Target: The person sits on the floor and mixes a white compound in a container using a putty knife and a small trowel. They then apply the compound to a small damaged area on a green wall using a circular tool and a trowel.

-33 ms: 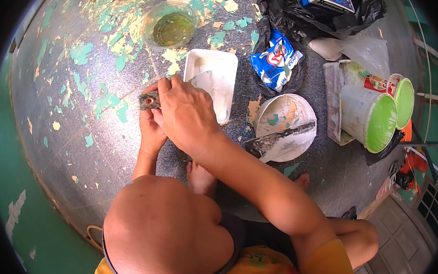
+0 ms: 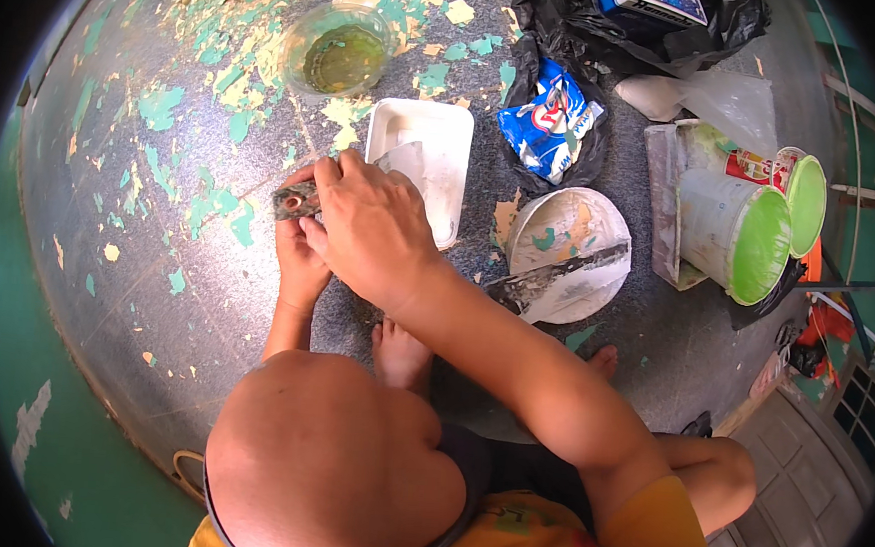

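Note:
Both hands are together in front of me, over the near-left edge of a white rectangular tray point(image 2: 448, 189). They close around a putty knife with a dark, mottled handle point(image 2: 293, 202), its end hole facing left. Its greyish blade point(image 2: 404, 158) sticks out beyond the knuckles, over the tray. My right hand point(image 2: 375, 225) lies on top with bent fingers and hides much of the tool. Below and behind it, my left hand point(image 2: 301, 258) wraps the handle, its fingers partly covered.
Paint flakes point(image 2: 162, 108) litter the grey floor. Beyond the tray stands a clear tub point(image 2: 345, 57) of murky liquid. To the right are a white bucket point(image 2: 616, 224) with a wide scraper point(image 2: 557, 286) across it, a blue packet point(image 2: 547, 125), black bags point(image 2: 563, 25) and tipped green-lined buckets point(image 2: 763, 243).

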{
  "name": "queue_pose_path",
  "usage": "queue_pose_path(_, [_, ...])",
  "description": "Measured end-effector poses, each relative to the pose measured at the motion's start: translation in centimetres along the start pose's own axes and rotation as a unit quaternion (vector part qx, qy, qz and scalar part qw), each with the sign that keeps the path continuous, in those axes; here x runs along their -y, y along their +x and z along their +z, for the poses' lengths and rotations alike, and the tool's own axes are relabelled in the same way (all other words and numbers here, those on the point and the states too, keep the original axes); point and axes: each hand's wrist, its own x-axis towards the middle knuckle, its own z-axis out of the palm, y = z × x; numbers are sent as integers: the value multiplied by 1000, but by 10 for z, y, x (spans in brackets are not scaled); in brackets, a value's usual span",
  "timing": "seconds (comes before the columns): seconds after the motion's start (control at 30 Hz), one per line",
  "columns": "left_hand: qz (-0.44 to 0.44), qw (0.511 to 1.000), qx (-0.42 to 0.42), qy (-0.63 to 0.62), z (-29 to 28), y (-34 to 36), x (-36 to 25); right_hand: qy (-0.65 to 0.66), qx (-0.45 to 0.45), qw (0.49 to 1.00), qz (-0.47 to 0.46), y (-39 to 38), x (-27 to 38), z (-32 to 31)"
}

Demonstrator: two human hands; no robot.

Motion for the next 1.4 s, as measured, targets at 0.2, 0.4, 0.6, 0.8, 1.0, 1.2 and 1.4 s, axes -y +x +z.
queue_pose_path(0.2, [-92, 991, -60, -77, -1, 0, 1, -4, -174, 984, 39, -14, -95, -45])
queue_pose_path(0.4, [-115, 986, -64, -103, 1, 3, 12, -164, -101, 981, -37, -2, -175, -120])
queue_pose_path(0.6, [-110, 985, -66, -119, 6, 6, 7, -193, -21, 977, -89, 0, -193, -124])
queue_pose_path(0.8, [-105, 986, -54, -118, 3, 0, 11, -213, 2, 969, -121, 13, -195, -128])
queue_pose_path(1.0, [-104, 979, -72, -158, 6, -7, 11, -170, -9, 976, -132, 8, -207, -150])
queue_pose_path(1.2, [-117, 974, -92, -168, 9, -1, 7, -122, -22, 989, -85, 2, -202, -169])
queue_pose_path(1.4, [-102, 979, -97, -146, 17, 1, 1, -44, -63, 994, -79, 1, -200, -180])
